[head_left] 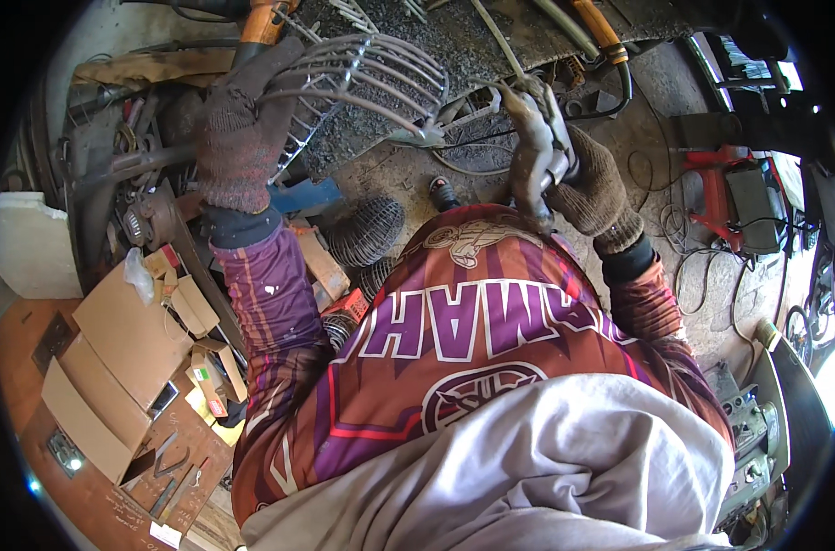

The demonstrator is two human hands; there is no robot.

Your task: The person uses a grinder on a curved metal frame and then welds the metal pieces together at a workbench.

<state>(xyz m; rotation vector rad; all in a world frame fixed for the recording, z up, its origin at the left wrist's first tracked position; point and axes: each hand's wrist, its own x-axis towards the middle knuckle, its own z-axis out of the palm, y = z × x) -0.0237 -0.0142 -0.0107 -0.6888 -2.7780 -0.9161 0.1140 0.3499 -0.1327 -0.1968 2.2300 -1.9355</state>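
My left hand, in a dark knitted glove, is at the left edge of a round, domed cage of bent metal rods. Its fingers are partly hidden, but the hand appears closed on the rim. The cage is tilted over a dark worktop strewn with grit. To the right, my right hand, in a brown knitted glove, grips a worn grey pliers-like clamp. A thin rod runs up from near the clamp's jaws; I cannot tell whether they hold it.
Orange-handled tools lie near the worktop, one with a black cable. Coiled wire forms stand on the floor. Opened cardboard boxes and hand tools are on a brown table at left. A red-and-grey machine and loose cables lie right.
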